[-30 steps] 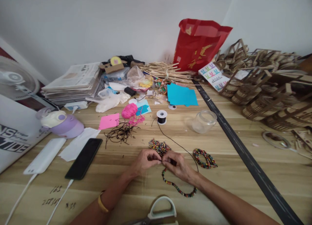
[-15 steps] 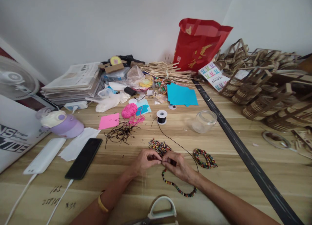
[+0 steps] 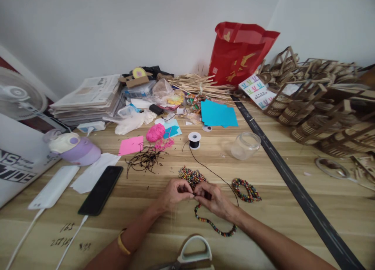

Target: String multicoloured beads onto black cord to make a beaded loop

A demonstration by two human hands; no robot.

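My left hand and my right hand meet fingertip to fingertip, both pinched on a small dark bit at the black cord's end; its details are too small to tell. A string of colourful beads curves on the table below my right hand. Just behind the fingers lies a pile of loose beads. Black cord runs from a white spool down to beside my right wrist. To the right rests a coiled bead strand.
Scissors lie at the near edge. A glass jar stands right of the spool. Black cord scraps and a phone are on the left. Baskets fill the right, and a red bag stands at the back.
The fingertips of both hands have shifted very slightly around the small dark bit. Nothing else has visibly moved.
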